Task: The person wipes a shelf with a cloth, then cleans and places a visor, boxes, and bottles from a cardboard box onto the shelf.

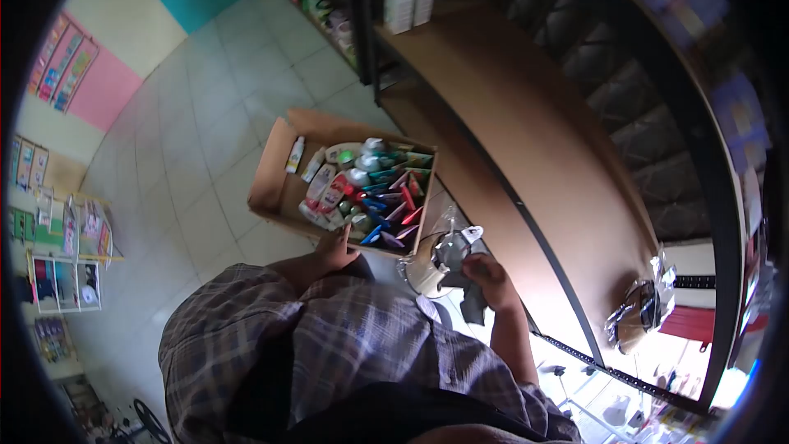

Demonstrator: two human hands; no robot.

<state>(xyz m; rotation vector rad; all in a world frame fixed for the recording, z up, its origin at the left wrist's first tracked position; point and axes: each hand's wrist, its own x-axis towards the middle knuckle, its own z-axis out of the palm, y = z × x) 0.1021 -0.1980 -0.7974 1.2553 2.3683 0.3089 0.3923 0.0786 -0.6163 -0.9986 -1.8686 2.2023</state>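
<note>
In the head view, an open cardboard box (271,189) full of bottles (318,185) and upright coloured packets (403,197) is in front of my body. My left hand (335,248) is closed on its near rim, a finger reaching up over the edge. My right hand (491,279) grips a dark grey cloth (472,304), which hangs down from the fingers. Just left of that hand, a beige rounded item in clear plastic wrap (421,270) sits by the box's right corner; the hand and cloth partly cover it.
Brown shelves (526,140) in a black metal frame run along my right. A second plastic-wrapped item (637,312) lies at the shelf's near end, and white cartons (409,5) stand at its far end. Pale floor tiles (193,123) stretch leftward to wire display racks (70,267).
</note>
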